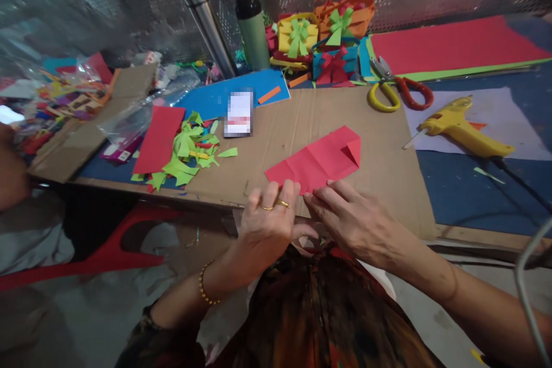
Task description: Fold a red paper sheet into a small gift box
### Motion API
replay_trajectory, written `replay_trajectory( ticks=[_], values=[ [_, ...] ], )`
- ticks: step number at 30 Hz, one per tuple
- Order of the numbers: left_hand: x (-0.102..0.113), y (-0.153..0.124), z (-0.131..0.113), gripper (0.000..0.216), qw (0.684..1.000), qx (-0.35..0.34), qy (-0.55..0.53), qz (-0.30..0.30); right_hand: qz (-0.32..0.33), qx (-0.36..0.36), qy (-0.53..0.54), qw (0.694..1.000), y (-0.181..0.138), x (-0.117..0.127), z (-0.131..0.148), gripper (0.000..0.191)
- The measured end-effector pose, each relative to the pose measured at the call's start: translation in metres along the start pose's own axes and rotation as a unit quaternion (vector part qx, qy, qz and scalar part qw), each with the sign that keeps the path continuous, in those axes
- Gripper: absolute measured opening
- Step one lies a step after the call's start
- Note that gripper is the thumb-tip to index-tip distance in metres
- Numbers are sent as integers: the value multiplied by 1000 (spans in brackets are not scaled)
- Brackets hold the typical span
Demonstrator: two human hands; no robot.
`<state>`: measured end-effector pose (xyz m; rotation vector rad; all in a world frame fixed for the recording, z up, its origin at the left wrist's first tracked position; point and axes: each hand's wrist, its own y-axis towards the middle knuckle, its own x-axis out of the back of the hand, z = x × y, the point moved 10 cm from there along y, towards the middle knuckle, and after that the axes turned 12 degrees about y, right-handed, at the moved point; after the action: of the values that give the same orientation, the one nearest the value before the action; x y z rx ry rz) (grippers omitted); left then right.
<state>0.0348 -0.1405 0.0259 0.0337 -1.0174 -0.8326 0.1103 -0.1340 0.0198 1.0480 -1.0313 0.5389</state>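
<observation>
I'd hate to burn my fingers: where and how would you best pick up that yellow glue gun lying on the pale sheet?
Take the yellow glue gun by its handle, the long part pointing right, where the cord leaves it. Come down from above on the right side. The gun lies flat on its side with the handle's broad faces exposed, and its nozzle end points left, away from that grip.

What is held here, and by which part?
Left hand and right hand press the near edge of the folded red paper on the cardboard; a pinch cannot be told.
</observation>
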Motion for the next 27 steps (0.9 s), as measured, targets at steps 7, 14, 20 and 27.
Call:
replay_trajectory(
  ticks=[7,14,20,27],
  values=[
    [-12,-4,0,76,998,-3,-60,-20,-18,16,-5,1000,1,6,3,22],
    [-12,-13,7,62,992,43,-102,-64,2,-14,18,1000,-2,-3,-3,17],
    [-13,-17,7,47,991,42,-117,-45,-2,-15,10,1000,0,-2,-1,17],
    [-15,-17,6,53,993,29,-111,-23,-3,-3,14,1000,-1,1,0,18]
  ],
)
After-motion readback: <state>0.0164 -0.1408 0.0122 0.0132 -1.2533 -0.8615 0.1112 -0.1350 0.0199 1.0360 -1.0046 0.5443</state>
